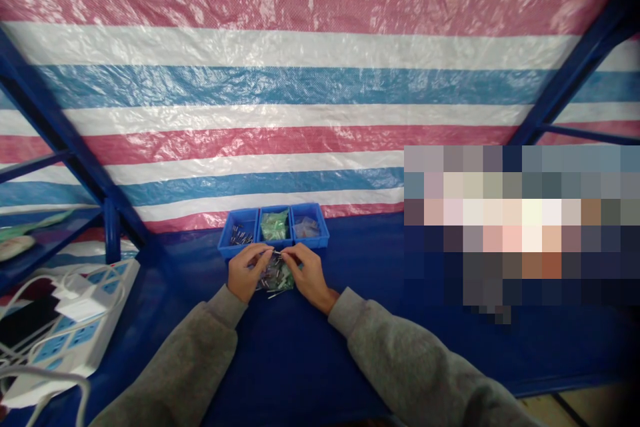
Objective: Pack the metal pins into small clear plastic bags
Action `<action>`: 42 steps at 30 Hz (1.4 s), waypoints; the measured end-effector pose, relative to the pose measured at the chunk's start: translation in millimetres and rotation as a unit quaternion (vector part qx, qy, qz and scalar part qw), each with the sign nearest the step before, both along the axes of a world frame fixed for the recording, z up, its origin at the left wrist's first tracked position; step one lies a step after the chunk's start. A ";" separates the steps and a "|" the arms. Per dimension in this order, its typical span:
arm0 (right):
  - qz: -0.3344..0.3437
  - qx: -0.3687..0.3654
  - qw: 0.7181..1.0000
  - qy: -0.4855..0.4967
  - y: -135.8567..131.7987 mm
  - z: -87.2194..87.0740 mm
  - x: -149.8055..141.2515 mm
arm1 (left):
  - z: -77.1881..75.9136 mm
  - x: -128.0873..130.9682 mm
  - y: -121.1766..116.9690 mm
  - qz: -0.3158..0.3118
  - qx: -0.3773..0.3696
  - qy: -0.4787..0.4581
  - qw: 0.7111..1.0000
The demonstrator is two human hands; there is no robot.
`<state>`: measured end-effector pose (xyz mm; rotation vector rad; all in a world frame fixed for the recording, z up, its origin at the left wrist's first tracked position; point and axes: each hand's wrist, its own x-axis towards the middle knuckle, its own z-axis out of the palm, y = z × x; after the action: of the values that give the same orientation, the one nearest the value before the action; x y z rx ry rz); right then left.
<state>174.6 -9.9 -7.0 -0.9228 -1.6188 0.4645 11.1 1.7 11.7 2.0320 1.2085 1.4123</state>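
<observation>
My left hand (249,269) and my right hand (306,273) meet above the blue table, fingertips pinched together. Between them is a small, thin metal piece (277,252), gripped from both ends; its exact kind is too small to make out. Under the fingers lies a pile of small metal and greenish parts (281,276), partly covered by the hands, with a thin rod (275,294) at its near edge. Just beyond stand three joined blue bins. Dark metal pins lie in the left bin (226,237), a green bag (275,225) fills the middle one, and a clear bag (306,227) is in the right one.
At the left, a white power strip (95,340) carries a charger (83,300) and tangled white cables. Blue frame posts (113,227) rise on both sides. A striped plastic sheet (280,87) hangs behind the table (300,367). The right side is pixelated.
</observation>
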 end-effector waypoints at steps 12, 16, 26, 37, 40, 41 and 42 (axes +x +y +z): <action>-0.015 -0.008 1.000 -0.001 -1.6 2.2 0.4 | 2.5 2.6 -2.0 -0.006 -0.037 -0.030 0.999; -0.017 -0.007 1.000 0.000 -2.0 2.5 0.3 | 4.6 2.4 -4.1 -0.004 -0.023 0.023 0.999; -0.027 -0.008 1.000 0.007 -3.0 2.6 0.6 | -3.0 -1.3 0.0 0.028 0.012 0.053 0.998; 0.040 0.004 0.999 -0.028 -3.8 3.0 0.0 | -1.0 0.2 -2.9 0.022 -0.004 0.053 0.998; 0.035 0.005 0.999 -0.031 -3.5 2.3 -0.2 | -1.7 -0.5 -3.0 0.025 -0.001 0.043 0.999; 0.034 0.008 0.999 -0.032 -3.3 2.0 -0.3 | -2.0 -0.8 -3.0 0.024 -0.002 0.036 0.999; 0.030 0.011 0.999 -0.031 -3.0 1.8 -0.3 | -2.3 -1.2 -3.0 0.022 -0.005 0.027 0.999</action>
<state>174.2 -13.0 -5.2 -0.8813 -1.7093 0.4628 9.9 -1.4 9.4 2.0600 1.2865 1.3767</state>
